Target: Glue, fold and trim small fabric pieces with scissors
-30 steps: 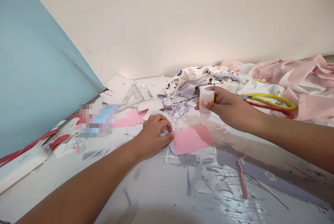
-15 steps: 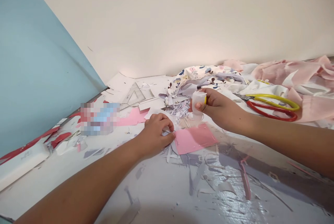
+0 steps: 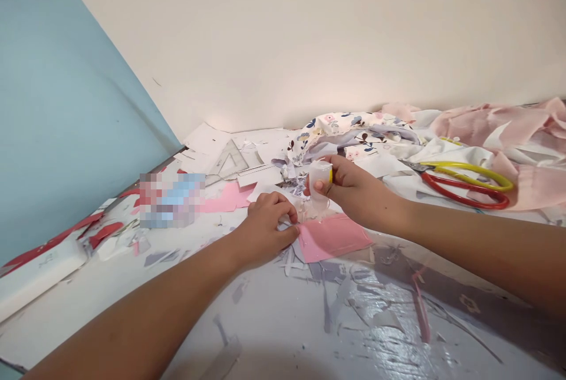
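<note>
Cream panel (image 3: 309,38): smooth, flat, set behind the worktop, with a pale blue wall (image 3: 57,97) at its left.

Worktop (image 3: 186,321): pale, glossy toward the near right, strewn with offcuts.

Cloth: pink fabric (image 3: 504,126) crumpled at the far right; floral fabric (image 3: 329,126) heaped in folds beside it.

Left hand (image 3: 269,223): reached in from the lower left, palm down, fingers curled. Thumb and forefinger are set at the left edge of the pink card; whether that edge is pinched or merely pressed cannot be told.

Right hand (image 3: 356,191): brought in from the right, closed around the small bottle, thumb laid along its near side.

Scissors (image 3: 469,182): one handle yellow, one red; metal blades pointed left, beyond the right forearm.

Pink card (image 3: 336,238): flat, four-sided, laid on the worktop between the hands, long axis running left to right, right end angled slightly away.

Small bottle (image 3: 315,176): translucent white plastic, a yellow patch at its side; held inverted over the card's far edge — long axis near vertical, broad base up, narrow end down. Contact at the tip cannot be made out.

Pink strip (image 3: 422,312): thin, near right.
</note>
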Demonstrator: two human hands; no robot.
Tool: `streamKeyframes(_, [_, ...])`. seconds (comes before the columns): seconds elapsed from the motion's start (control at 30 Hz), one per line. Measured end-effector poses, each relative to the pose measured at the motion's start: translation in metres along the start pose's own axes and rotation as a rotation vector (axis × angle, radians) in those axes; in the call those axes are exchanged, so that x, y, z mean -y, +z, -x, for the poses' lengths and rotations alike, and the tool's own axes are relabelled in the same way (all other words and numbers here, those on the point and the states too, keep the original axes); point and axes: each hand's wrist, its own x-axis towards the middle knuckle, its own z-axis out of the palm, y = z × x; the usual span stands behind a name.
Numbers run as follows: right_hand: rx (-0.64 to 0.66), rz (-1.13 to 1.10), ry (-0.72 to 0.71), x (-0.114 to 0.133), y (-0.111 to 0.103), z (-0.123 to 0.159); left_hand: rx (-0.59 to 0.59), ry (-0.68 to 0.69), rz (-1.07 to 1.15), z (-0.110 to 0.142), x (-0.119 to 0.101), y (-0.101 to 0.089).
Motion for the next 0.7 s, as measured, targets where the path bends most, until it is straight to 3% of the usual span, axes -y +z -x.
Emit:
streamKeyframes(0.4, [0.022,-0.064,-0.030,0.006,0.016,-0.002,-0.005,-0.006,0.009,0.000,-0.002,-0.001])
streamKeyframes(0.7, [0.021,-0.089,-0.048,-0.003,0.024,-0.002,-0.009,-0.004,-0.044,-0.001,-0.001,-0.001])
